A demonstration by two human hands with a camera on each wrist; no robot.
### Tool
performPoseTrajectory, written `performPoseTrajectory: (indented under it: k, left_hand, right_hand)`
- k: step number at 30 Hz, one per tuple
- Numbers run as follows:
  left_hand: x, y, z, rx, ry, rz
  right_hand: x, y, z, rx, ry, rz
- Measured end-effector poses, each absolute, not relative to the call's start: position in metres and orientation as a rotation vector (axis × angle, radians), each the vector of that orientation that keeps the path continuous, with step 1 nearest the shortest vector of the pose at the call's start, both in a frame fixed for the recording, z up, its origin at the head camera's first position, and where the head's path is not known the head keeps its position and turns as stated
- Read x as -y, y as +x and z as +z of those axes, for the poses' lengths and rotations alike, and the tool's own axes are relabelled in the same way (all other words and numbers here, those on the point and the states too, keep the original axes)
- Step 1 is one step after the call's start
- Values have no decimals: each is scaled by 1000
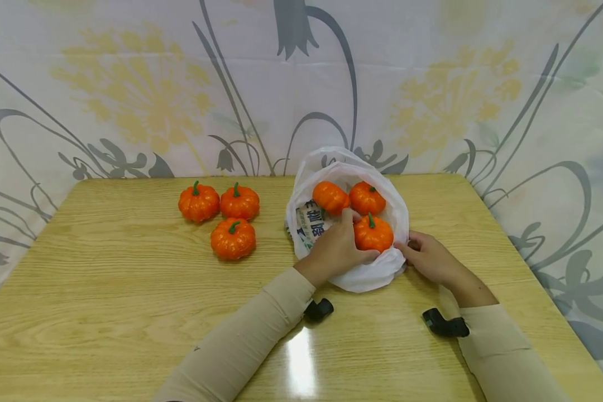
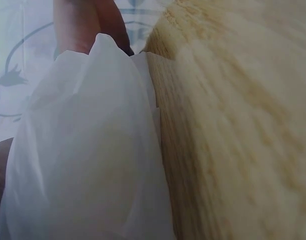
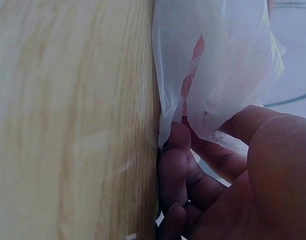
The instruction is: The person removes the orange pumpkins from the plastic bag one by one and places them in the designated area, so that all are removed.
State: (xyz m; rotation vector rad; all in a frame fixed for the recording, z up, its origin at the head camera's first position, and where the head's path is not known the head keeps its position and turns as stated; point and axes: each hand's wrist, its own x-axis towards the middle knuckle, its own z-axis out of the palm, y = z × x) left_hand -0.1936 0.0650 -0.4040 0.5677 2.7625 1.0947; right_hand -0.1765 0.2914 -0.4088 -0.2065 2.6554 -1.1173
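A white plastic bag (image 1: 399, 209) lies with its mouth spread open on the table, printed lettering showing inside at the left. Three small orange pumpkins are in it; the nearest pumpkin (image 1: 373, 233) has a green stem pointing up. My left hand (image 1: 338, 248) reaches over the bag's front rim and grips that pumpkin from the left, thumb in front and fingers behind. With my right hand (image 1: 429, 257) I pinch the bag's right edge, low at the tabletop. In the right wrist view the curled fingers (image 3: 174, 172) and thumb hold the thin white plastic.
Three more orange pumpkins stand grouped left of the bag: one pumpkin (image 1: 199, 202), another pumpkin (image 1: 239, 202) beside it, and a third pumpkin (image 1: 233, 239) in front. The wooden table (image 1: 105, 290) meets a flower-patterned cloth (image 1: 251, 84) at its back edge.
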Motion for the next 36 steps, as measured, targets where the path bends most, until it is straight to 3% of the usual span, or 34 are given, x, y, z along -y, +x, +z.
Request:
performPoseTrajectory:
  k: [21, 36]
  left_hand:
    - [-58, -193, -398, -2804, 709, 1049]
    - [-20, -176, -393, -2824, 831, 1181]
  right_hand:
    - [-291, -176, -405, -2662, -212, -1113]
    - [-292, -177, -409, -2670, -207, -1104]
